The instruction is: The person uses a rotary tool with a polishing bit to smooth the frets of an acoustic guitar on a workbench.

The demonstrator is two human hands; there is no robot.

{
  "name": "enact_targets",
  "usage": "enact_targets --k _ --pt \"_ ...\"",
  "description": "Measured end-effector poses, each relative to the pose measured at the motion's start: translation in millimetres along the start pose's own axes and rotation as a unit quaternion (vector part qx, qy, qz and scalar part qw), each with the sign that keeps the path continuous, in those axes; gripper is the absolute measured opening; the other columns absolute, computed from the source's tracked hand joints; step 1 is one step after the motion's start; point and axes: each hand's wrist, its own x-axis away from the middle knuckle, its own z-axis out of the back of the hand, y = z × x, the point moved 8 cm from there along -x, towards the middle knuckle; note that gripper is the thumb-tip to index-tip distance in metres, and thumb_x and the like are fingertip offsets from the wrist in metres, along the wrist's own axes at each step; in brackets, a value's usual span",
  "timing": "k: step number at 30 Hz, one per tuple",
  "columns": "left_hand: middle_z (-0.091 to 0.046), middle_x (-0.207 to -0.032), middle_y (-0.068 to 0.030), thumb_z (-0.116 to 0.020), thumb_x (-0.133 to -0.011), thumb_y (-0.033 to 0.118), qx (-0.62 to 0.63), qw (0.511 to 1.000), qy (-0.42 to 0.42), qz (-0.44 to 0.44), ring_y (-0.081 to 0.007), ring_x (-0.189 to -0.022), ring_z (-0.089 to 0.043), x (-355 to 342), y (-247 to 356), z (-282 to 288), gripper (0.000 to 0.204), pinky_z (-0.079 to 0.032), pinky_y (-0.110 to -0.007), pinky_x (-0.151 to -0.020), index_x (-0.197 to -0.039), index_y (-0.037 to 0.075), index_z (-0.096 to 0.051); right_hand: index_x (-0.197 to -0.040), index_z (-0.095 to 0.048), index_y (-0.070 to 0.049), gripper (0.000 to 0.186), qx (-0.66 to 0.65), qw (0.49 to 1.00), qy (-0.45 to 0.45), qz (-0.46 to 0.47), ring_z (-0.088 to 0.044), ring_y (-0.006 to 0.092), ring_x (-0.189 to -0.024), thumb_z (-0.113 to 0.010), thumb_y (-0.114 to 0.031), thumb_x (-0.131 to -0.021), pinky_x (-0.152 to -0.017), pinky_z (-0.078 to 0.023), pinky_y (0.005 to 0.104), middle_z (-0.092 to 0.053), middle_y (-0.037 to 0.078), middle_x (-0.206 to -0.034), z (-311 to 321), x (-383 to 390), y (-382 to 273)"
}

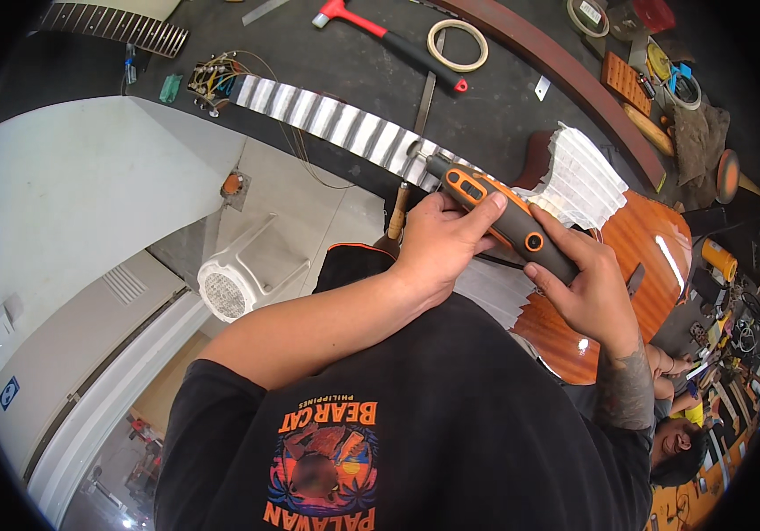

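An electric guitar-like stringed instrument lies across the bench, its glossy orange-brown body [566, 345] at the right. Its neck [331, 118] is covered in white tape strips with dark fret bands between them. White masking paper [574, 181] covers part of the body. My left hand [451, 237] grips the front of a grey-and-orange rotary tool [521, 228], thumb on top. Around its rear end, my right hand [588, 270] is closed. The tool's small round tip is over the taped neck near the body; whether it touches cannot be told. Loose strings hang by the headstock [213, 81].
A red-and-black hammer [380, 34] and a tape roll [458, 46] lie beyond the neck. A wooden-handled tool [398, 212] is near its close edge. A long dark-red strip [566, 66] curves behind. A white stool [227, 290] stands left; another person [676, 438] is at right.
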Motion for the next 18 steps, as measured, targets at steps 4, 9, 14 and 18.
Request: enact_targets --k 4,9,14,18 --pt "-0.064 -0.126 -0.0210 -0.069 -0.104 0.025 -0.005 1.000 -0.004 0.003 -0.0286 -0.117 -0.069 -1 2 -3 0.047 -0.057 -0.042 -0.106 -0.128 -0.012 -0.051 -0.149 -0.059 -0.010 0.067 -0.009 1.000 0.000 -0.005 -0.071 0.0360 -0.095 -0.082 -0.016 -0.086 -0.086 -0.055 0.0418 -0.074 0.021 -0.107 2 0 2" --pt "-0.064 -0.125 -0.0216 -0.070 -0.104 0.026 -0.019 1.000 0.012 0.000 -0.0282 -0.117 -0.069 -1 8 -4 0.050 -0.058 -0.040 -0.104 -0.128 -0.014 -0.050 -0.149 -0.059 -0.009 0.067 -0.034 0.999 0.009 0.014 -0.071 0.0358 -0.093 -0.081 -0.014 -0.086 -0.087 -0.055 0.0419 -0.075 0.021 -0.105 1 -5 6" --pt "-0.064 -0.124 -0.0215 -0.072 -0.102 0.027 -0.020 1.000 0.023 0.002 -0.0281 -0.116 -0.070 -2 9 -6 0.052 -0.058 -0.040 -0.103 -0.127 -0.013 -0.050 -0.149 -0.059 -0.008 0.067 -0.043 0.999 0.004 0.011 -0.072 0.0371 -0.096 -0.080 -0.013 -0.086 -0.089 -0.055 0.0416 -0.075 0.022 -0.108 3 -6 8" --pt "-0.065 -0.122 -0.0209 -0.074 -0.101 0.028 -0.036 0.998 0.046 0.011 -0.0282 -0.116 -0.070 -2 10 -7 0.050 -0.059 -0.040 -0.101 -0.123 -0.010 -0.050 -0.148 -0.058 -0.006 0.065 -0.086 0.996 0.003 0.009 -0.074 0.0368 -0.103 -0.079 -0.011 -0.087 -0.094 -0.054 0.0401 -0.075 0.024 -0.112 3 -7 15"
